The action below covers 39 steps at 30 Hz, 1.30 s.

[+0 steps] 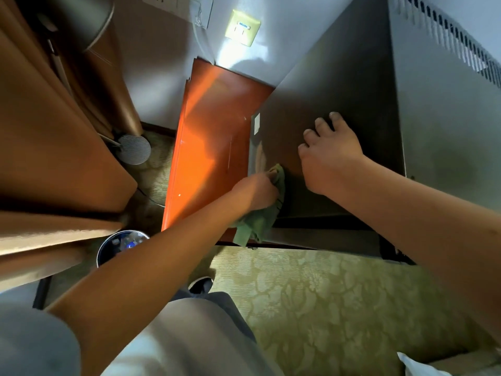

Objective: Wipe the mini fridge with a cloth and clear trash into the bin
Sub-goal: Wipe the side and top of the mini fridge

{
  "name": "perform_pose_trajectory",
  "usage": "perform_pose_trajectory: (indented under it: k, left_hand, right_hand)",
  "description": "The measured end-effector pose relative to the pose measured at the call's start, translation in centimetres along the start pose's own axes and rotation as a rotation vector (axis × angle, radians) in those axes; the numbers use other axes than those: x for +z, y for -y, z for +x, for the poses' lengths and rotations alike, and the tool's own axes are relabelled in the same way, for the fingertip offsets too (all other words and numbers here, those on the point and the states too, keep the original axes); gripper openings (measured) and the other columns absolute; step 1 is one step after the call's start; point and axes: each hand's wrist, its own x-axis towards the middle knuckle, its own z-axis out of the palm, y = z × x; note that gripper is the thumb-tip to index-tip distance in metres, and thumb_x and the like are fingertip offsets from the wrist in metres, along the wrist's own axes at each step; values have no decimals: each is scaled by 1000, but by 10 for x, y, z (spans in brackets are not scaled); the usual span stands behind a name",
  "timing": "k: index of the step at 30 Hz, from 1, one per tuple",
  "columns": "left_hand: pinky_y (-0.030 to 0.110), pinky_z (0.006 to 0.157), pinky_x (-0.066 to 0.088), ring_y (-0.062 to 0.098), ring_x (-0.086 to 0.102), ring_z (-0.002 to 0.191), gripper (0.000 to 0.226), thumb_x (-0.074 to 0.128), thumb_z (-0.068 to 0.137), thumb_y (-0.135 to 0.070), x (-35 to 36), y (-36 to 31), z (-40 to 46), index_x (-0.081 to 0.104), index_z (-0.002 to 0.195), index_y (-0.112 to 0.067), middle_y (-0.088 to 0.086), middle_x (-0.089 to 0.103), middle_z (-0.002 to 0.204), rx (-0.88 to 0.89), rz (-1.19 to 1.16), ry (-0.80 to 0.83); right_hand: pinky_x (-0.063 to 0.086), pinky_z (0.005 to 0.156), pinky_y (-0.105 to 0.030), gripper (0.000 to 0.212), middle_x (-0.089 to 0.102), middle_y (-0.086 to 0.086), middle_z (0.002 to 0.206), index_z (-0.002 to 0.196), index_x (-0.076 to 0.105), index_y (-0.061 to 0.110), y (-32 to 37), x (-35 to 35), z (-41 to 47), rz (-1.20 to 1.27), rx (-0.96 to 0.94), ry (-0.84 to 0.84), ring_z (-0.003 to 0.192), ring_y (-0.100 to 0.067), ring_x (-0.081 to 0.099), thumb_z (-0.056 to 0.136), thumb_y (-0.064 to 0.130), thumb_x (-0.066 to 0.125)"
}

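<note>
On the patterned carpet stood one dark grey metal mini fridge [339, 104], its right side cut off. My right hand [329, 156] pressed flat on top, fingers spread; my left hand [257, 192] gripped one crumpled green cloth [257, 223] at its front-left corner. One round bin [119, 245] showed, half hidden.

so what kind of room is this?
Probably a hotel room or bedroom, not a kitchen. Patterned carpet on the floor, a mini fridge standing against a wall with sockets, and a small bin beside a curtain.
</note>
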Motion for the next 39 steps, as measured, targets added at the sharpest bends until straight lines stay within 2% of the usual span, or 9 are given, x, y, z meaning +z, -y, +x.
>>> perform_pose_trajectory:
  k: [2, 5, 7, 14, 17, 22, 30, 34, 39]
  left_hand:
    - [26, 88, 48, 25, 61, 115, 46, 44, 106, -25, -7, -11, -10, 43, 151, -21, 9, 59, 132, 69, -114, -65]
    - [36, 94, 51, 25, 62, 112, 53, 47, 102, -21, -9, -23, -29, 41, 154, -27, 9, 60, 137, 188, -140, -209]
    - [38, 90, 54, 26, 66, 106, 56, 43, 104, -21, 4, -13, -32, 32, 158, -30, 9, 61, 137, 159, -57, -261]
    - [33, 81, 50, 27, 62, 111, 57, 39, 101, -16, 63, 26, -59, 37, 156, -34, 9, 58, 142, -7, -65, -147]
    - [31, 77, 47, 24, 61, 99, 59, 41, 100, -16, 73, 19, -74, 38, 155, -35, 8, 59, 142, 78, -110, -227]
    - [30, 73, 44, 27, 62, 104, 62, 42, 97, -16, 70, 0, -75, 37, 157, -32, 8, 59, 144, 230, -67, -441]
    - [39, 77, 54, 33, 62, 100, 66, 37, 95, -21, 106, 41, -60, 29, 158, -39, 13, 60, 138, 16, -70, -295]
    - [36, 72, 51, 32, 63, 102, 63, 40, 95, -22, 112, 28, -73, 36, 156, -35, 12, 59, 140, 129, -37, -429]
    - [32, 55, 37, 28, 53, 77, 59, 37, 94, -27, 118, 14, -78, 42, 153, -30, 20, 58, 131, 276, -56, -588]
  right_hand:
    - [4, 122, -56, 59, 19, -12, 165, 156, 32, 21, 4, 3, -6, 0, 1, -13, 152, -39, 5, 100, 41, 38]
    - [5, 122, -56, 58, 21, -11, 164, 156, 32, 23, 10, 5, -17, 18, 6, -41, 152, -38, 7, 100, 38, 36]
    - [6, 123, -56, 59, 22, -12, 163, 156, 32, 22, 13, 4, -26, 50, 3, -67, 152, -38, 10, 98, 35, 38]
    - [10, 122, -53, 57, 33, -11, 157, 151, 38, 22, 28, 21, -61, 63, -19, -126, 148, -35, 21, 95, 31, 44]
    - [9, 122, -53, 53, 35, -9, 156, 149, 43, 22, 33, 34, -71, 17, -24, -152, 148, -34, 21, 97, 33, 41]
    - [8, 122, -53, 50, 39, -10, 153, 143, 51, 19, 44, 45, -81, -14, -8, -210, 147, -35, 23, 97, 34, 39]
    - [12, 122, -52, 46, 48, -10, 144, 136, 57, 19, 64, 58, -83, -23, -44, -268, 139, -33, 34, 93, 31, 44]
    - [13, 122, -52, 48, 47, -10, 146, 139, 54, 19, 64, 57, -86, -48, -34, -288, 140, -33, 33, 94, 34, 45]
    - [14, 121, -53, 47, 47, -10, 145, 139, 54, 18, 70, 58, -88, -58, -22, -285, 140, -33, 33, 96, 34, 42]
